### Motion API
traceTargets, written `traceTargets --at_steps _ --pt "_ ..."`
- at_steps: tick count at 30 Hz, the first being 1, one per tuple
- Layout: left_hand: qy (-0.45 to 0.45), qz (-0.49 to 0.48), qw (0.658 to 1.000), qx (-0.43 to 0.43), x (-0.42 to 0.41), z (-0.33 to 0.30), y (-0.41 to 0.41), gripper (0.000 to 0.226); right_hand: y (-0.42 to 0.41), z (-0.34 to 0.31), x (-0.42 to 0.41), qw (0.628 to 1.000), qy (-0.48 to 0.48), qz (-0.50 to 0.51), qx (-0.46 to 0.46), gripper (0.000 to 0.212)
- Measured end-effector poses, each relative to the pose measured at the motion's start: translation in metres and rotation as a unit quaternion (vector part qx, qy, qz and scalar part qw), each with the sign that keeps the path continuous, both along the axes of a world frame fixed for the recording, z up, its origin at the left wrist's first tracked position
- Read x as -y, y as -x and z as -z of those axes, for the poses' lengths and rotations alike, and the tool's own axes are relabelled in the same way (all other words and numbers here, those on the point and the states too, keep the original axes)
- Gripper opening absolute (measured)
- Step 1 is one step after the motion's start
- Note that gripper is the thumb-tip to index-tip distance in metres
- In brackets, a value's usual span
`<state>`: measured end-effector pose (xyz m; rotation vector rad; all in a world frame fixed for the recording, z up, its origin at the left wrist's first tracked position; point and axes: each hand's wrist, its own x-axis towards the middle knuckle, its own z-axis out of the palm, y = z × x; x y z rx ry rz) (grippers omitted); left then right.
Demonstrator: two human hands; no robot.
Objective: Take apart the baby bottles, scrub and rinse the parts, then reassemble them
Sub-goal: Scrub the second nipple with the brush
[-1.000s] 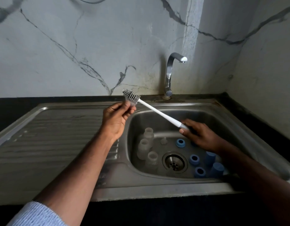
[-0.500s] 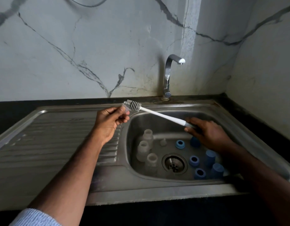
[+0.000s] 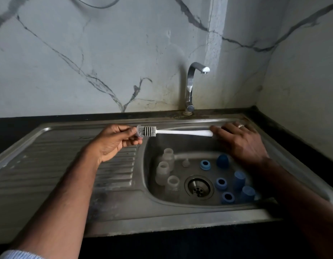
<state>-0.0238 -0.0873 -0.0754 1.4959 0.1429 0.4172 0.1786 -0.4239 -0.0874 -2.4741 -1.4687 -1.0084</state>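
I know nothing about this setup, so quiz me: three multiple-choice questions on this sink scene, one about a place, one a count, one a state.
1. Where do the three clear bottles stand?
A. On the ribbed drainboard
B. In the basin, left of the drain
C. On the black counter

2. How many blue rings lie in the basin?
A. One
B. Five
C. Three

3. What state is the bottle brush in?
A. Held in the air by its handle
B. Lying flat in the basin
C. Stuck inside a bottle

Answers:
1 B: the clear bottles cluster in the basin left of the drain.
2 C: three blue rings show open centres, beside three closed blue caps.
3 A: the right hand holds the bottle brush by its handle, and the bristles meet a small clear part pinched by the left hand.
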Motion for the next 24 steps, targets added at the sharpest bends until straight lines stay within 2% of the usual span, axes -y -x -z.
traceTargets --at_steps 1,3,4,5,6,7,8,9,10,11,13,14,15,16,18,19,20,21,22,23,24 --pt "-0.017 -0.01 1.0 0.019 0.0 -0.001 -0.001 0.048 0.002 -0.003 0.0 1.0 -0.014 -0.009 0.007 0.05" --pt "-0.067 -0.038 0.995 0.067 0.001 -0.003 -0.003 0.036 0.001 -0.003 0.001 0.998 -0.041 -0.04 -0.018 0.047" --pt "-0.095 -0.05 0.99 0.091 0.003 -0.006 -0.004 0.03 0.003 -0.004 0.002 0.992 -0.046 -0.056 -0.101 0.049" --pt "-0.127 -0.056 0.985 0.105 0.006 -0.01 -0.004 0.027 0.004 -0.003 0.001 0.97 -0.044 -0.073 -0.228 0.051" --pt "-0.171 -0.058 0.977 0.111 0.009 -0.013 -0.005 0.027 0.006 -0.002 0.002 0.919 -0.043 -0.096 -0.381 0.047" --pt "-0.216 -0.057 0.969 0.108 0.012 -0.016 -0.006 0.029 0.004 0.003 0.001 0.848 -0.051 -0.128 -0.511 0.037" --pt "-0.25 -0.059 0.961 0.104 0.014 -0.017 -0.007 0.03 0.001 0.007 0.0 0.791 -0.054 -0.152 -0.59 0.029" --pt "-0.264 -0.064 0.957 0.105 0.017 -0.018 -0.009 0.029 0.0 0.009 0.0 0.773 -0.057 -0.167 -0.61 0.026" --pt "-0.255 -0.071 0.958 0.114 0.018 -0.016 -0.011 0.028 0.001 0.011 -0.001 0.79 -0.064 -0.171 -0.586 0.028" --pt "-0.225 -0.077 0.963 0.125 0.018 -0.012 -0.012 0.025 0.001 0.012 -0.001 0.838 -0.076 -0.155 -0.517 0.036" --pt "-0.128 -0.093 0.978 0.134 0.016 -0.003 -0.013 0.017 0.0 0.008 -0.003 0.954 -0.078 -0.073 -0.28 0.042" --pt "-0.076 -0.103 0.984 0.124 0.014 0.003 -0.014 0.016 0.0 0.005 -0.005 0.986 -0.078 -0.052 -0.14 0.04" --pt "-0.031 -0.115 0.987 0.109 0.012 0.007 -0.014 0.016 0.001 0.001 -0.007 0.995 -0.077 -0.054 -0.024 0.038" --pt "0.008 -0.128 0.987 0.095 0.011 0.01 -0.015 0.016 0.005 -0.003 -0.008 0.993 -0.079 -0.066 0.052 0.039" --pt "0.079 -0.146 0.982 0.085 0.01 0.01 -0.018 0.024 0.004 -0.004 -0.01 0.988 -0.079 -0.083 0.1 0.042" --pt "0.116 -0.154 0.977 0.091 0.011 0.008 -0.019 0.031 0.004 -0.003 -0.011 0.992 -0.075 -0.076 0.064 0.041" --pt "0.144 -0.16 0.971 0.102 0.011 0.007 -0.021 0.034 0.004 0.0 -0.014 0.996 -0.069 -0.061 -0.013 0.043" --pt "0.163 -0.163 0.966 0.114 0.012 0.005 -0.022 0.033 0.005 0.003 -0.017 0.988 -0.065 -0.052 -0.127 0.05" --pt "0.169 -0.165 0.963 0.129 0.014 0.005 -0.024 0.031 0.006 0.006 -0.02 0.961 -0.064 -0.062 -0.261 0.055" --pt "0.166 -0.164 0.961 0.147 0.015 0.005 -0.026 0.031 0.007 0.008 -0.022 0.911 -0.072 -0.091 -0.395 0.051" --pt "0.155 -0.162 0.96 0.166 0.017 0.005 -0.028 0.028 0.007 0.01 -0.025 0.861 -0.079 -0.129 -0.485 0.038"
